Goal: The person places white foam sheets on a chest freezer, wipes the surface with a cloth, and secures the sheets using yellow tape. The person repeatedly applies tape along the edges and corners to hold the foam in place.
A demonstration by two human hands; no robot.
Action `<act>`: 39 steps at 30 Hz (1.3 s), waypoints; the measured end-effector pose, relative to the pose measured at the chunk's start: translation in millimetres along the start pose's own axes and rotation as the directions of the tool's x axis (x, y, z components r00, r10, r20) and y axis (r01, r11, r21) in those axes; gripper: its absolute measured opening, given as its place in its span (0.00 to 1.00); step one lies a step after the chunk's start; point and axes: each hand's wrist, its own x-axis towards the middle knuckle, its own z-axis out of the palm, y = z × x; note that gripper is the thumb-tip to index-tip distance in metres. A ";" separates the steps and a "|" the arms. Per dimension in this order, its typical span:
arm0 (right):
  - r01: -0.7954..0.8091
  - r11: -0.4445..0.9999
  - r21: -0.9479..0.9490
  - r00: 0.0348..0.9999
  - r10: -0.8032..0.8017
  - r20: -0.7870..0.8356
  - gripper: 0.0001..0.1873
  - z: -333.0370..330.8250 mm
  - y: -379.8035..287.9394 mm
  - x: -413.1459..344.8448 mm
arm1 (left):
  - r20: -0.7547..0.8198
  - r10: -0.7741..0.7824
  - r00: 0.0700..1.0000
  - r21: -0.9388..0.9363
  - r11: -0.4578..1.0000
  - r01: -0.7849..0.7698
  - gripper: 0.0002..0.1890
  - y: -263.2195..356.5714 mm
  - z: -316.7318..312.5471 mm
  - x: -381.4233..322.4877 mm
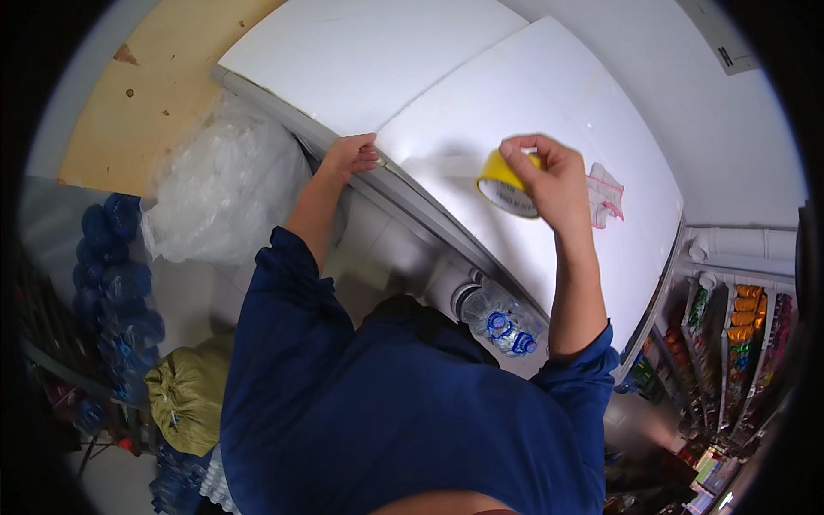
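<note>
My right hand (pixel 547 174) holds a roll of yellow adhesive tape (pixel 505 183) above a white panel (pixel 476 116), thumb on one side of the ring and fingers on the other. A pale strip, perhaps tape, runs left from the roll over the panel; its far end is hard to make out. At the grey front edge (pixel 438 215), near the seam between two white panels, is my left hand (pixel 354 154), its fingers curled; whether it pinches something thin there cannot be told. A light cloth piece with red edging (pixel 605 195) lies beyond my right wrist.
A clear plastic bag (pixel 219 187) bulges against the panel's left side, by a wooden board (pixel 148 96). Plastic bottles (pixel 499 318) stand on the floor below the edge. Blue wrapped bottles (pixel 125 283) and an olive sack (pixel 190 393) are at left, shelves of packets (pixel 740 335) at right.
</note>
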 end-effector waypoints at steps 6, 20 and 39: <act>0.156 0.988 -0.003 0.988 -0.156 0.019 0.14 16.3 -59.7 30.7 | 0.018 0.020 1.000 0.008 1.000 -0.020 0.15 -5.1 3.0 -6.0; 0.346 0.938 -0.023 0.938 -0.345 0.026 0.17 54.0 -110.7 53.9 | 0.112 0.057 0.992 0.000 0.998 -0.057 0.14 -7.0 -1.7 -2.4; 0.555 0.822 -0.126 0.832 -0.550 0.076 0.17 92.5 -129.3 46.4 | 0.155 0.110 0.982 -0.080 0.992 -0.099 0.19 -18.3 -9.1 0.9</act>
